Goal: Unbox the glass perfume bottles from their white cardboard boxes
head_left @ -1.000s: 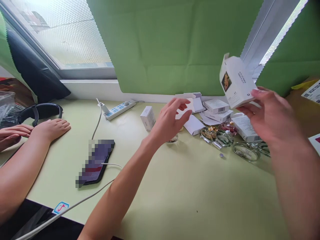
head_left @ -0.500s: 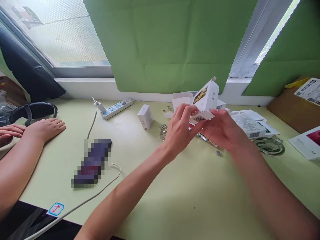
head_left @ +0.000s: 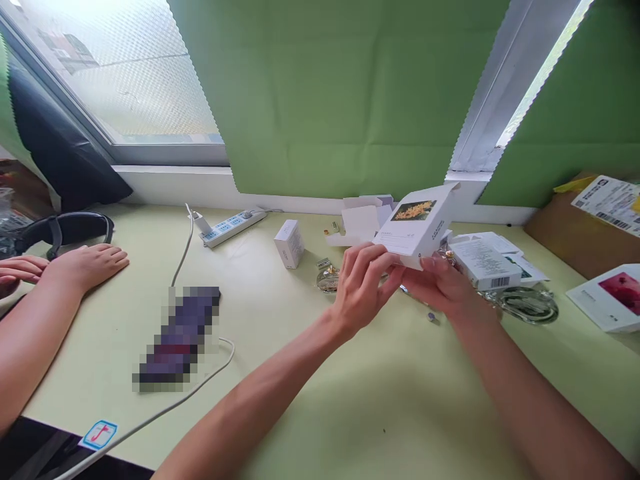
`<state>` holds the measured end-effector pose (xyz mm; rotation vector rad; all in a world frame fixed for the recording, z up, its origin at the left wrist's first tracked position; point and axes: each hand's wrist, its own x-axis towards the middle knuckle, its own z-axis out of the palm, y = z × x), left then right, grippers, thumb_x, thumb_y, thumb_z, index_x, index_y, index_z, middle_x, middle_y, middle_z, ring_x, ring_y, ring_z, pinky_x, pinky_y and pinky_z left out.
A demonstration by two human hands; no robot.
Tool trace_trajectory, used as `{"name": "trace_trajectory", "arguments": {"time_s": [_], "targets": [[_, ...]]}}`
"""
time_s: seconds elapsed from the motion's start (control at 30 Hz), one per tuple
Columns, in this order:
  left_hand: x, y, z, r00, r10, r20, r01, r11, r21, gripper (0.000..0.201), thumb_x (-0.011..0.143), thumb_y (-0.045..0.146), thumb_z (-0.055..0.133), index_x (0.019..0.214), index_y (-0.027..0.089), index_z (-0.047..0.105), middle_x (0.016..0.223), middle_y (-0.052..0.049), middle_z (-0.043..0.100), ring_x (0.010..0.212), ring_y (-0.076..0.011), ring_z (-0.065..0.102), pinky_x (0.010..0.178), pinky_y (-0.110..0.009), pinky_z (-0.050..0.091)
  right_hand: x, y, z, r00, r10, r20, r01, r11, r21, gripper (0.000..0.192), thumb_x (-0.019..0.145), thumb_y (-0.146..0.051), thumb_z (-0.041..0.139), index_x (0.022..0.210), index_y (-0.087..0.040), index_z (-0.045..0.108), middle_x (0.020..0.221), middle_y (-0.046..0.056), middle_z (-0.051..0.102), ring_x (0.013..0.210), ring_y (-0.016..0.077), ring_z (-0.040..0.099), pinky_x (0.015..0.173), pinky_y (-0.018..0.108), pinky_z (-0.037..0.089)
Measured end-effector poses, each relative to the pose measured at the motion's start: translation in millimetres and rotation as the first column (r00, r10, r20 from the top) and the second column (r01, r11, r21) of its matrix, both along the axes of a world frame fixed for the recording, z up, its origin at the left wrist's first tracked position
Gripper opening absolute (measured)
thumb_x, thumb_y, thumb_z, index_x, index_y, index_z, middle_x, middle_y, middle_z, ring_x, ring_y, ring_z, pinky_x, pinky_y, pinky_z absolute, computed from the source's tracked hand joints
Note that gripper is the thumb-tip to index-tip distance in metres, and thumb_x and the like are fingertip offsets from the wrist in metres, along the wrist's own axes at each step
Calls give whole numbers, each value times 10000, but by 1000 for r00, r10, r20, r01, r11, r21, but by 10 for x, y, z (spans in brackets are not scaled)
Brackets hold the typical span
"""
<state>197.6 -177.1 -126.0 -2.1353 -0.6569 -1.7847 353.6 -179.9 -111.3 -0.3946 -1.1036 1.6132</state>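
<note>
Tilted white flower-printed box (head_left: 419, 225), flap open

The small box (head_left: 419, 223) is matt white cardboard with a printed flower photo; the table (head_left: 310, 373) is smooth, matt pale green. The perfume bottle (head_left: 328, 278) looks like clear glossy glass.

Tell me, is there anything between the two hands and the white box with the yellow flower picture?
Nothing visible is. The left hand and the right hand both touch the white box directly from below, fingers on its near edge and underside, holding it above the table. The small glass bottle stands behind the left hand, apart from the grip.
</note>
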Motion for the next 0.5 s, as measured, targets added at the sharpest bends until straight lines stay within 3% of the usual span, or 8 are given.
{"name": "trace_trajectory", "arguments": {"time_s": [0.23, 0.5], "targets": [[0, -35, -49, 998, -40, 41, 36, 996, 77, 418, 772, 150, 770, 1141, 149, 573, 1035, -74, 635, 1021, -197, 608, 894, -348, 544, 31, -20, -90, 1000, 25, 2, -25, 999, 31, 552, 688, -333, 787, 1213, -367, 620, 1205, 12, 704, 1207, 282, 594, 1053, 508, 459], [-30, -30, 2, 996, 42, -75, -44, 999, -16, 348, 862, 216, 692, 1189, 190, 574, 1064, -91, 585, 1067, -218, 556, 904, -372, 507, 62, -8, -48, 998, -59, -24, 59, 998, -2, 563, 642, -283, 818, 1165, -359, 622, 1105, 8, 733, 1157, 274, 626, 961, 493, 531]]}}
